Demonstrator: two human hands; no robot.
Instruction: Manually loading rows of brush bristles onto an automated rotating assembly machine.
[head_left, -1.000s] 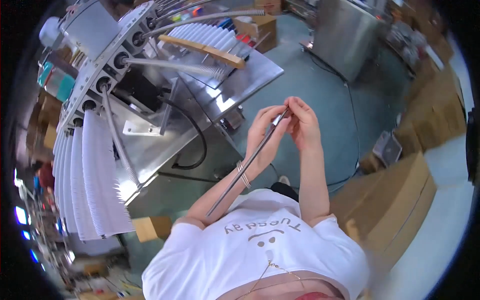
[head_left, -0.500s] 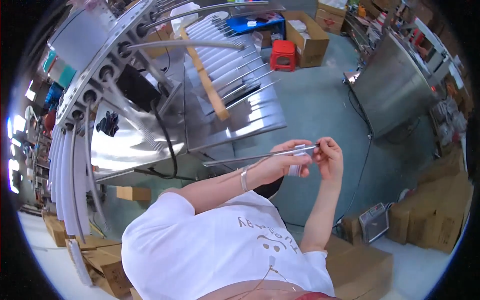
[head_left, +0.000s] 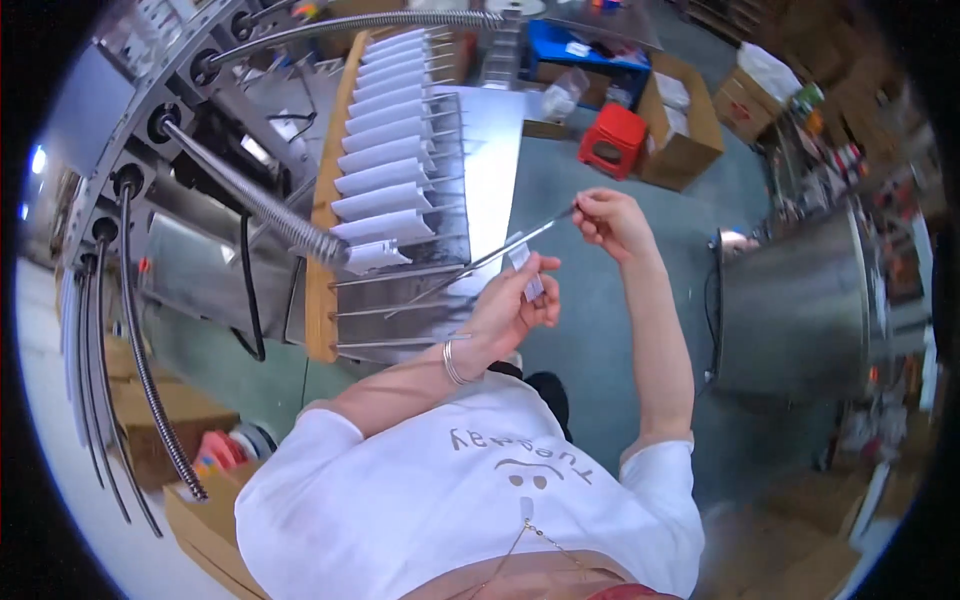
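Note:
My right hand [head_left: 612,222] pinches the far end of a thin metal rod [head_left: 482,263], which slants down to the left above a metal table. My left hand [head_left: 515,303] sits under the rod, its fingers curled round a small white slip [head_left: 523,272] that looks like paper or film. Whether the slip wraps the rod or only lies against it, I cannot tell. Left of my hands, a wooden bar [head_left: 322,260] holds a row of metal rods. Many of these carry white sleeves [head_left: 385,183], while a few rods at the near end are bare.
A machine frame [head_left: 140,160] with ribbed metal hoses [head_left: 255,195] stands on my left, one hose reaching over the wooden bar. Beyond the table are a red stool [head_left: 613,138] and a cardboard box [head_left: 690,125]. A steel cabinet [head_left: 790,310] stands to the right.
My view has turned toward the table. Both hands have moved farther away, the right one pulling apart from the left, and the rod now slants near the rack's bare rods.

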